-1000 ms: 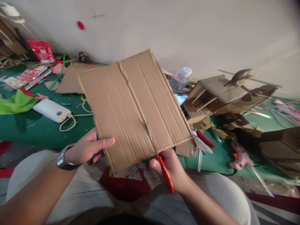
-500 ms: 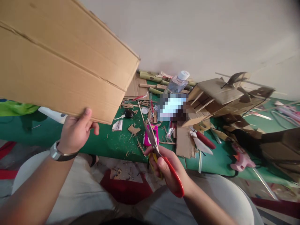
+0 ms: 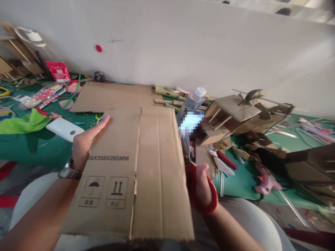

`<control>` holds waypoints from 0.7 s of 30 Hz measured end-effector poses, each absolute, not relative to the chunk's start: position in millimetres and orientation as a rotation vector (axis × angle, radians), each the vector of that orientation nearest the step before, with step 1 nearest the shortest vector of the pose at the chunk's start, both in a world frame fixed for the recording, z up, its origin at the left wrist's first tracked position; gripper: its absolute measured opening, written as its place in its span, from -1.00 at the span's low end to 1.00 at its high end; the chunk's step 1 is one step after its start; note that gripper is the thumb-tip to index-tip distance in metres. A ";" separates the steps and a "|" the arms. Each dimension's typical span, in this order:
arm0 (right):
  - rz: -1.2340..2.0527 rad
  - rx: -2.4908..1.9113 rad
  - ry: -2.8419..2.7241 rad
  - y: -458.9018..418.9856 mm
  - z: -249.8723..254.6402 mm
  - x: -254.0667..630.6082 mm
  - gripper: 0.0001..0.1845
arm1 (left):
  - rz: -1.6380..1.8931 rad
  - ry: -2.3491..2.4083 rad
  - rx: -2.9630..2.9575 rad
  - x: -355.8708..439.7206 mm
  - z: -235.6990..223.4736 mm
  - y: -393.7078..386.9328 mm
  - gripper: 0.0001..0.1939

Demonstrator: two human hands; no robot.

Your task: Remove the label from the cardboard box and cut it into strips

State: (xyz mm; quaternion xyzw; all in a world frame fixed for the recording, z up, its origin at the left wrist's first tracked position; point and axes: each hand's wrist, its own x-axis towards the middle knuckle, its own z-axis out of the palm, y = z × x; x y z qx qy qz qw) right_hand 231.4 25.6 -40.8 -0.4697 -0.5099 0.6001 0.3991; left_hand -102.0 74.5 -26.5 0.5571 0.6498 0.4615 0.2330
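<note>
A piece of corrugated cardboard (image 3: 112, 139) fills the middle of the head view, its printed side with an umbrella mark and arrows facing me. A crease or slit runs down it, right of the print. My left hand (image 3: 87, 143) grips its left edge, thumb on the front and the other fingers hidden behind. In my right hand (image 3: 204, 184) are red-handled scissors (image 3: 215, 200), held by the handles beside the board's right edge. Their blades point up and away, partly behind the cardboard; whether they touch it I cannot tell.
A white power bank (image 3: 64, 129) and green cloth (image 3: 24, 122) lie left on the green table (image 3: 31, 150). Behind are a flat cardboard sheet (image 3: 112, 96) and a bottle (image 3: 195, 99). A cardboard model (image 3: 235, 108), red-handled knife (image 3: 227, 159) and pink glue gun (image 3: 265, 179) sit right.
The cardboard swung up to the left, off the scissors, then came back in front of me turned to its printed side. The scissors stayed in my right hand. The view tilted up slightly.
</note>
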 end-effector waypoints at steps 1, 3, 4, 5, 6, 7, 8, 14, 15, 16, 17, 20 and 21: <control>1.517 -1.145 -1.224 26.1 -40.4 231.8 -0.04 | 1.256 1.806 1.569 -99.5 -26.5 73.4 -0.45; 1.552 -1.088 -1.125 27.6 -37.8 232.8 -0.26 | 1.266 1.762 1.547 -93.3 -28.7 71.6 -0.45; 1.592 -1.099 -1.108 28.5 -35.9 233.3 -0.38 | 1.311 1.712 1.489 -90.1 -30.2 70.8 -0.40; 1.638 -1.149 -1.088 29.5 -33.8 233.6 -0.46 | 1.367 1.661 1.423 -87.3 -31.5 70.0 -0.35; 1.672 -1.200 -1.055 30.7 -31.7 233.7 -0.49 | 1.423 1.615 1.363 -84.9 -32.2 69.1 -0.31; 1.694 -1.236 -1.022 31.9 -29.8 233.5 -0.50 | 1.466 1.561 1.297 -82.7 -32.2 67.9 -0.28; 1.692 -1.267 -0.994 33.3 -28.2 233.1 -0.51 | 1.484 1.503 1.230 -80.4 -31.5 66.4 -0.29; 1.215 -1.399 -1.228 40.0 -22.3 231.8 -0.70 | 1.256 0.889 0.775 -60.4 -25.4 52.9 -0.23; 1.126 -1.423 -1.288 39.9 -22.4 232.1 -0.72 | 1.198 0.779 0.677 -57.5 -27.5 50.1 -0.30; 1.049 -1.451 -1.348 39.3 -23.1 232.4 -0.74 | 1.136 0.702 0.593 -55.4 -31.2 47.1 -0.39; 0.978 -1.478 -1.411 38.1 -24.4 232.5 -0.76 | 1.077 0.664 0.526 -54.0 -36.3 43.8 -0.47; 0.802 -1.496 -1.620 31.3 -29.9 230.1 -0.76 | 0.894 0.575 0.440 -51.3 -56.6 32.2 -0.50; 0.761 -1.472 -1.682 28.4 -31.3 228.5 -0.77 | 0.917 0.534 0.449 -50.0 -63.8 27.8 -0.47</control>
